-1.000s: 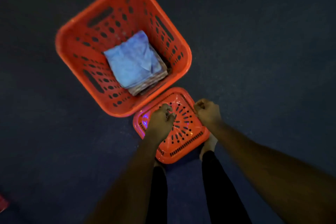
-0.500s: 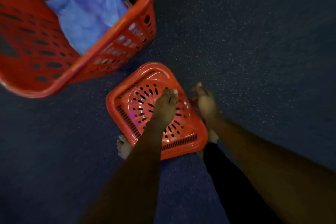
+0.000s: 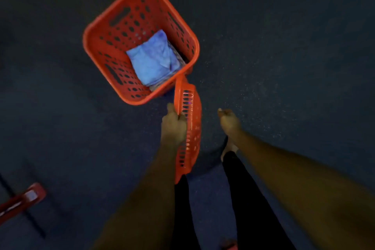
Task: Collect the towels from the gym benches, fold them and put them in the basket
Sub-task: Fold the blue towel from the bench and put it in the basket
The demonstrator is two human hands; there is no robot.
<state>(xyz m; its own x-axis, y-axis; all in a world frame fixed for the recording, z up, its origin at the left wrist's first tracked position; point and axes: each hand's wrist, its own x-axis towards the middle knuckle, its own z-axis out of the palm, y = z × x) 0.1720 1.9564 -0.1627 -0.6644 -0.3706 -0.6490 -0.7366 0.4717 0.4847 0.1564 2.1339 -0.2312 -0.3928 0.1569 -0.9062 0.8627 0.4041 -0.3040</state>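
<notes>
Two hands: both are in view, on the near side of the basket (image 3: 113,32).
Basket: orange, with holes in its walls; it stands upright on the dark floor (image 3: 284,57).
Towels: folded blue towel (image 3: 153,61) lies on top inside the basket, against the near right wall; the edge of another folded cloth shows under it.
Lid: orange lid (image 3: 190,128) is held on its edge, just beside the near right corner of the basket; I cannot tell if it touches the rim.
Left hand (image 3: 174,123): its grip is clamped on the lid's left edge.
Right hand (image 3: 228,119): to the right of the lid, apart from it, holds nothing; fingers are curled, but it is blurred, so I cannot tell if its grip is closed.
Red object (image 3: 22,202): far to the near left of the basket, blurred.
</notes>
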